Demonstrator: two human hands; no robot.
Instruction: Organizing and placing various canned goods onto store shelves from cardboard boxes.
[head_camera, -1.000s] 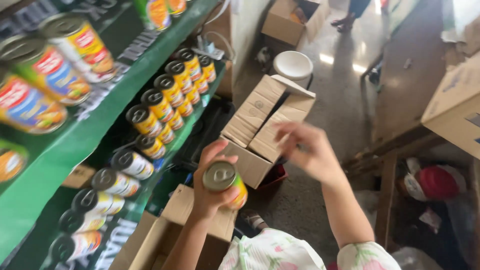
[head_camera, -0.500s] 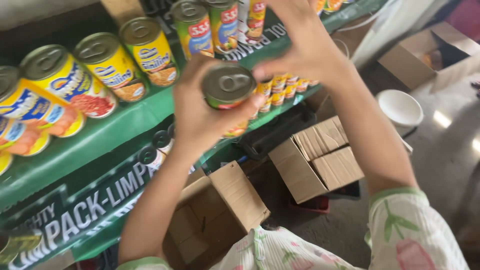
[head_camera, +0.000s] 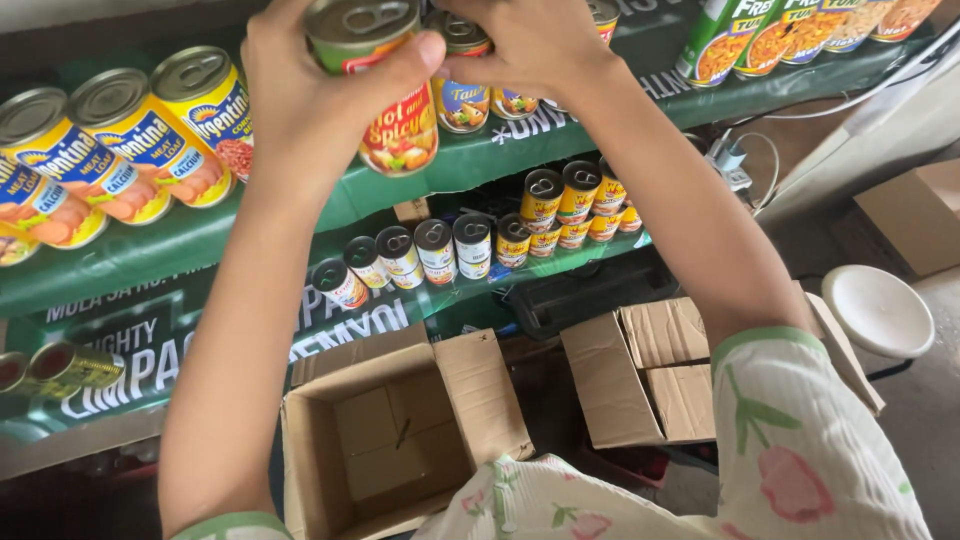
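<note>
The left hand is grasping a red-labelled can, which sits at its 3 o'clock. The right hand, at 3 o'clock from the can, touches shelf cans; its grip I cannot tell.

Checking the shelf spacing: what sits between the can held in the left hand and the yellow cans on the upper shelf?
In the head view, only the left hand gripping the red-labelled can lies before the nearest yellow can; no other can.

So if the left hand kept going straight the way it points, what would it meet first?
Probably the cans on the green shelf: the left hand holds a red-labelled can just before that row, though depth is unclear.
</note>
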